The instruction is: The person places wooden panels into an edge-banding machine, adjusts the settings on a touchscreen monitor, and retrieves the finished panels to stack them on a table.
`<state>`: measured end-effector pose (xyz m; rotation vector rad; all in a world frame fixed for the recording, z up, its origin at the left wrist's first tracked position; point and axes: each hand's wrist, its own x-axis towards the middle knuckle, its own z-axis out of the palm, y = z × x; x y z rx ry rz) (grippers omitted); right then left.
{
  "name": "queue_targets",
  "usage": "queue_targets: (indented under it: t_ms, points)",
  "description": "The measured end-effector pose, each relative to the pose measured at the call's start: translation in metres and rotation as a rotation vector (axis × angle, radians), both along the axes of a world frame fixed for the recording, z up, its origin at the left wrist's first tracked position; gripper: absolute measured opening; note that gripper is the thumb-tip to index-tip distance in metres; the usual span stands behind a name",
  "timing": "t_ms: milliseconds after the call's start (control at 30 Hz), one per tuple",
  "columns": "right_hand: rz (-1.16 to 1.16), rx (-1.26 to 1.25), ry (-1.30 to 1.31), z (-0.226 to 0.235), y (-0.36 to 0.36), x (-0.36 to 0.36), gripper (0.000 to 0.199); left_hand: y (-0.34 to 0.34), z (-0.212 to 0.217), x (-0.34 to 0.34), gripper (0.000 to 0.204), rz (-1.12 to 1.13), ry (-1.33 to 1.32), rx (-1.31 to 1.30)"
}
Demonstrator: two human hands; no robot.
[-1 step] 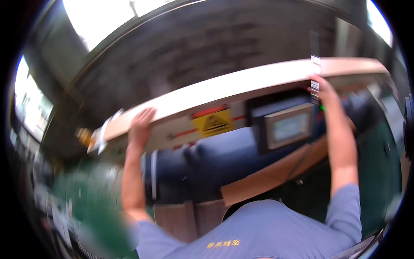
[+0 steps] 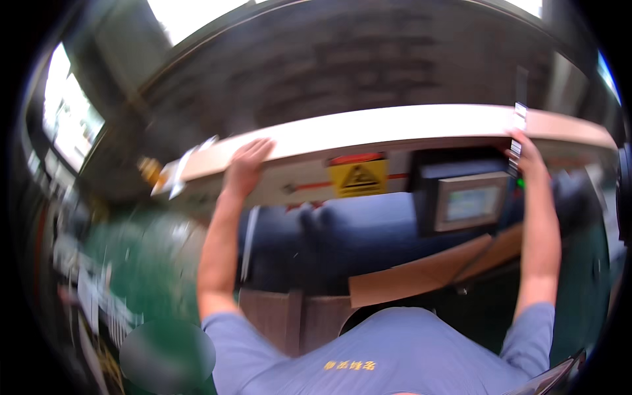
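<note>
Both my arms reach up to a long beige panel [image 2: 395,128] that runs across the top of a machine. My left hand [image 2: 247,164] lies on the panel's left part, fingers laid over its upper edge. My right hand [image 2: 526,158] grips the panel's lower edge near the right end, beside a narrow white printed strip [image 2: 517,125]. Under the panel, between my arms, are a yellow triangular warning sign [image 2: 359,178] and a small screen [image 2: 471,204] in a dark housing. The picture is blurred by motion.
A dark blue padded cover [image 2: 342,234] fills the machine's front below the panel. Brown cardboard sheets [image 2: 421,276] lean across it at the lower right. A green floor [image 2: 138,263] with cluttered shelves lies to the left. Bright windows [image 2: 69,118] are at the far left.
</note>
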<state>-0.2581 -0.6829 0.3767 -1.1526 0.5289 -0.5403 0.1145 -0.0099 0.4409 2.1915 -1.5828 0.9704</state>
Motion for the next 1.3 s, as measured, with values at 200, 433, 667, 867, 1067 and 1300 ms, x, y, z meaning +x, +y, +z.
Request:
queue_targets:
  t_ms: [200, 433, 667, 867, 1067, 1300]
  points:
    - [-0.303, 0.096, 0.147, 0.003, -0.033, -0.077, 0.067, -0.041, 0.015, 0.005, 0.064, 0.163, 0.379, 0.324]
    - [-0.188, -0.299, 0.621, 0.043, 0.04, -0.112, 0.044, -0.036, 0.008, -0.008, 0.075, 0.207, 0.39, 0.233]
    - [0.056, -0.423, 0.217, 0.038, 0.227, -0.164, 0.026, -0.04, -0.016, 0.017, 0.067, 0.096, 0.209, 0.138]
    - [0.552, -0.352, 0.284, -0.004, 0.352, -0.178, 0.06, -0.055, -0.013, 0.017, 0.067, 0.108, 0.179, 0.021]
    - [0.544, -0.399, 0.663, -0.099, 0.397, -0.185, 0.021, 0.005, -0.06, -0.021, 0.06, 0.005, 0.079, -0.106]
    - [0.703, -0.352, 0.923, -0.169, 0.409, -0.233, 0.022, 0.2, -0.289, -0.26, 0.071, 0.809, 1.017, -0.133]
